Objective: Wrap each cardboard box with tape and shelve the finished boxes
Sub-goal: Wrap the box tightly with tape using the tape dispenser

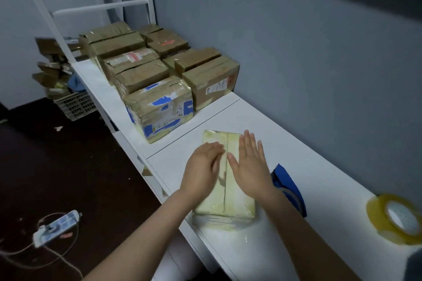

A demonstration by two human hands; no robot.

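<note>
Fingers (pixel 247 143) of the left hand (pixel 203 166) and right hand (pixel 250 166) are pressed flat on the taped box (pixel 236 203) at lower centre of the counter (pixel 319 166) — nothing gripped. Wrapping is judged done; shelving is left — wrapped boxes (pixel 157 107) are stacked upper left.

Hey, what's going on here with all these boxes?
A person is pressing both hands flat on a tape-wrapped box lying on the white table. The left hand is on its left half and the right hand on its right half, seemingly smoothing the tape down. A blue tape dispenser lies just right of the box, with a roll of clear tape farther right. A cluster of wrapped boxes stands farther along the table.
</note>
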